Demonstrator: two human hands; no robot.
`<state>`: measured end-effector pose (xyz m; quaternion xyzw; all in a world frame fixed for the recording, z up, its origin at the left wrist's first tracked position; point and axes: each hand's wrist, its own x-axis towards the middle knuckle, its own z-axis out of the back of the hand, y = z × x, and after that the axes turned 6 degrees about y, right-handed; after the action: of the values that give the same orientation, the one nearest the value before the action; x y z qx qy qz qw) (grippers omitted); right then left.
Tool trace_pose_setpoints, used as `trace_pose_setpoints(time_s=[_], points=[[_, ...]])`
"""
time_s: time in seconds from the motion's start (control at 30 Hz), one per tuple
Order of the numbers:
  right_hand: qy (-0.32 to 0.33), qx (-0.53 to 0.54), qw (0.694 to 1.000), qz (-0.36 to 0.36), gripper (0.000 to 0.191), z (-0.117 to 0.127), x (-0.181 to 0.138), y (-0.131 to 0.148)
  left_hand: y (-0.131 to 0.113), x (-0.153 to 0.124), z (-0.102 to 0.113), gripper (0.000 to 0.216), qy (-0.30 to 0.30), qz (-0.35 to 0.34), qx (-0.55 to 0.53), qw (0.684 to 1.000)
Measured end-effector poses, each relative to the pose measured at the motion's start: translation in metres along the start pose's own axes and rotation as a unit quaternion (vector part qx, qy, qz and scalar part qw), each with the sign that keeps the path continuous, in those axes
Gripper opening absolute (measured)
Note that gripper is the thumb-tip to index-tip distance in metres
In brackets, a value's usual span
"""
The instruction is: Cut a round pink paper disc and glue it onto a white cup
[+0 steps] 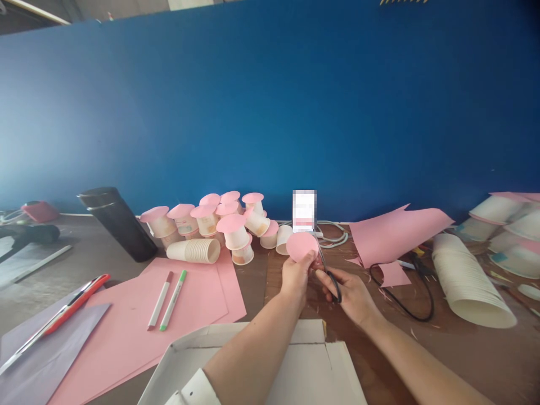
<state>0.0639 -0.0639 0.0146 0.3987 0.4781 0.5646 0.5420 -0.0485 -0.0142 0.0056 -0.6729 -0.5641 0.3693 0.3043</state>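
Between the thumb and fingers of my left hand (297, 274) is a round pink paper disc (301, 246), held up near the middle of the desk. My right hand (350, 295) is closed around the black handles of a pair of scissors (335, 287). The blades point up along the disc's right edge, partly hidden behind my left fingers. Just behind the disc, a white paper cup (284, 241) lies on its side. To the left stand several paper cups topped with pink discs (231, 224), some of them stacked in pairs.
Pink sheets (189, 298) carry two markers (172, 301) on the left, beside a utility knife (59, 318) and a black bottle (120, 225). A white board (312, 365) lies under my forearms. Rightward are cut pink paper (396, 233), a cable (426, 315) and nested cups (472, 281).
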Motion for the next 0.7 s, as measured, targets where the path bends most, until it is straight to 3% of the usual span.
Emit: trace_pose_setpoints(time_s=[0.7], points=[[0.005,0.000,1.000,-0.007,0.048,-0.0001,0.0015,-0.0013,-0.0020,0.0001,0.0001,0.027,-0.010,0.006,-0.017,1.000]])
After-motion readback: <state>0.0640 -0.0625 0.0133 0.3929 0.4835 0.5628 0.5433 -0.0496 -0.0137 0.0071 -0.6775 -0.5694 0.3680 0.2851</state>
